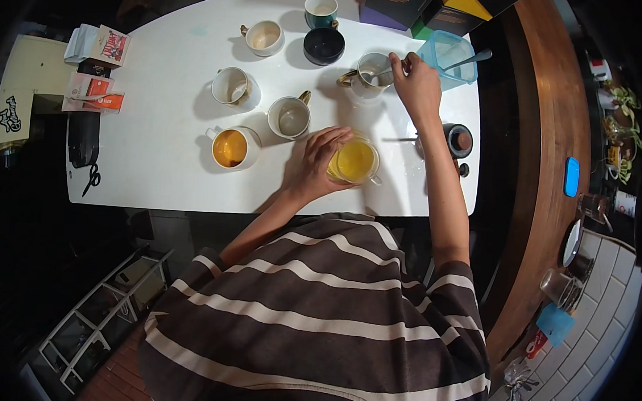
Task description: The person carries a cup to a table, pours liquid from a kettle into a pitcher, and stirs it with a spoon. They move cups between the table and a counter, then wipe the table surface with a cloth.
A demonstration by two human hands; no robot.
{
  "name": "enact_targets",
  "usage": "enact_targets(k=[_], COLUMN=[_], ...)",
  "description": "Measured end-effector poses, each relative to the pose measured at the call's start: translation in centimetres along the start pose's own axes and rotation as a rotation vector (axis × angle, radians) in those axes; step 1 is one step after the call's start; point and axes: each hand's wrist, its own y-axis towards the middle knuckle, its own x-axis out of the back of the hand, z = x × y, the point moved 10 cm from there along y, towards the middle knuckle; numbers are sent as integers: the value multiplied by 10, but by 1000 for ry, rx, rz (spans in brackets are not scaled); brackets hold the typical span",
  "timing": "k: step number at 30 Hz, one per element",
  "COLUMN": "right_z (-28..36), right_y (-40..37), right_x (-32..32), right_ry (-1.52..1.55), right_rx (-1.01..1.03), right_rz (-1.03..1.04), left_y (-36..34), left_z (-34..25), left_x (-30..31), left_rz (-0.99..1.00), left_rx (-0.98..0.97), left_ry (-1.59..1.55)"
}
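Note:
My left hand (321,164) is wrapped around the left side of a clear glass cup (355,161) of yellow liquid, which stands near the table's front edge. Farther back on the right, my right hand (416,86) pinches the handle of a spoon (380,74). The spoon's other end is inside a white mug (371,85) with a gold handle. A grey-white mug (290,117) stands just behind my left hand. To the left, a white mug (230,148) holds amber liquid.
On the white table (173,120) are more mugs (236,89), a black bowl (324,47) and a green mug (321,12). A blue container (448,58) with a spoon stands at right, near a dark jar (458,140). Scissors (91,179) lie at the left.

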Motion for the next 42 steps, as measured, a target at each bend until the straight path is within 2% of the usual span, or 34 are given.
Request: enact_targets(k=[9,11,14,16,19,23,24,25,28,32,37,42], right_z=[16,28,45,59,73,64,53,47,46,42,42,34], right_y=[-7,-13,-24,-39,-70,-121,-133,-146,-172,-188,-186,-179], right_x=[-9,-12,-6,14,66,114,116,117,111,63,25,21], right_ry=[-59,35,58,50,125,196,298,271,277,162,14,-38], right_rx=[149,238,342,381,419,417,352,354,388,415,589,568], right_rz=[60,110,75,39,-151,-154,-110,-77,-1,230,232,185], left_y=[2,2,2,2,2,3,3,5,10,15,17,16], left_z=[0,0,0,1,2,6,5,4,-2,-9,-15,-15], left_x=[0,-1,-1,-3,-2,-4,-7,-7,-5,-7,-11,-12], left_rz=[24,21,16,5,-5,-27,-23,-26,-1,54,46,27], left_rx=[-5,-4,5,22,57,37,38,46,67,70,35,45], left_ry=[-3,-4,21,19,32,-33,-38,13,57,73,87,95])
